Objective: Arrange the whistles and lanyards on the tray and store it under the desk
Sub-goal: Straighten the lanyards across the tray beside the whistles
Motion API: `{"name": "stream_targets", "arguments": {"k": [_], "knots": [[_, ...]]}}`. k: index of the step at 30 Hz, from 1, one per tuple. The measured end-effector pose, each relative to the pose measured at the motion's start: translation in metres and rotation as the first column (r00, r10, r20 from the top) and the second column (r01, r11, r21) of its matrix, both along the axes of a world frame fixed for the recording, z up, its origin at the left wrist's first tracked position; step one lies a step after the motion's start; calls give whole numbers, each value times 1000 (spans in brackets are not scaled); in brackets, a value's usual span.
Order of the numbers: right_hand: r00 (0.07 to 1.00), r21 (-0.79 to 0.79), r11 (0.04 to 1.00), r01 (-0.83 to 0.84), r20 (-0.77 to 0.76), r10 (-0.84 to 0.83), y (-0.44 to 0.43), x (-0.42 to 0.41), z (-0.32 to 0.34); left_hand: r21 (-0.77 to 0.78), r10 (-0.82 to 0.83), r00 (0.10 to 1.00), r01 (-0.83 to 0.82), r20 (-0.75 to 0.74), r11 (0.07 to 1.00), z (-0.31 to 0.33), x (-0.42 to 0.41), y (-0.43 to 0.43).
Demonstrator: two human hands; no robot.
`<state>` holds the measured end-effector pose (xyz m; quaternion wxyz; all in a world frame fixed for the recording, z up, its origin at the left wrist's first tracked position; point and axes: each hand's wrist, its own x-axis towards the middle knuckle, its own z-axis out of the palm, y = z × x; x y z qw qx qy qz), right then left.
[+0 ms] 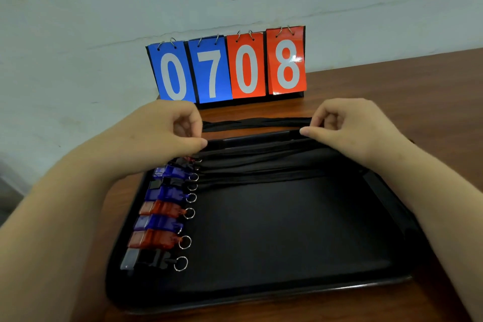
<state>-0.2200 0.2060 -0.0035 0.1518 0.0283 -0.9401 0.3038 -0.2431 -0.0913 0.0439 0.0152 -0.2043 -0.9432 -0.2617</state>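
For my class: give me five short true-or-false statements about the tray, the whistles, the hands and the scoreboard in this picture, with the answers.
1. The whistles lie in a column along the left side of the tray. True.
2. The scoreboard reads 10 and 08. False: it reads 07 in blue and 08 in red.
3. The left hand and the right hand each pinch an end of a black lanyard stretched between them. True.
4. Every whistle is blue. False: some are blue, some red and some black.
5. The tray is white. False: it is black and sits on a brown desk.
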Motion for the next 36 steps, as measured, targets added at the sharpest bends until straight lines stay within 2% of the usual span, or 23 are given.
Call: {"name": "stream_targets", "arguments": {"k": [3, 7, 13, 19, 22, 24, 26, 28, 31, 33, 36], "knots": [[998, 22, 998, -52, 32, 52, -2, -2, -5, -103, -4, 1000, 1, -30, 995, 14, -13, 16], [997, 69, 995, -70, 18, 69, -1, -2, -5, -236, 14, 999, -6, 31, 972, 13, -55, 32], [997, 196, 980, -34, -62, 47, 6, -6, -6, -532, 86, 996, -67, 12, 844, -30, -110, 27], [996, 216, 975, -52, -61, 67, 6, -7, -6, -590, 80, 996, -84, -34, 803, -41, -121, 25], [997, 199, 979, -48, -48, 59, 7, -7, -6, -653, 79, 997, -63, -6, 755, -40, -122, 27], [998, 145, 988, -48, -44, 54, 7, -5, -6, -678, 88, 996, -66, -2, 732, -35, -120, 28], [998, 50, 998, -47, -50, 50, 5, -4, -5, -664, 67, 996, -93, -64, 742, -25, -112, 31], [998, -82, 995, -52, -49, 48, 2, -3, -3, -610, 9, 989, -98, -147, 786, -12, -99, 39], [995, -310, 946, -91, -2, 96, 0, -1, 1, -450, -127, 970, 20, -209, 893, 10, -69, 61], [985, -461, 876, -138, 28, 170, 0, 1, 3, -315, -221, 948, 142, -231, 938, 24, -47, 76], [937, -711, 650, -267, -36, 346, 0, 2, 5, -151, -327, 914, 298, -239, 943, 40, -21, 94]]}}
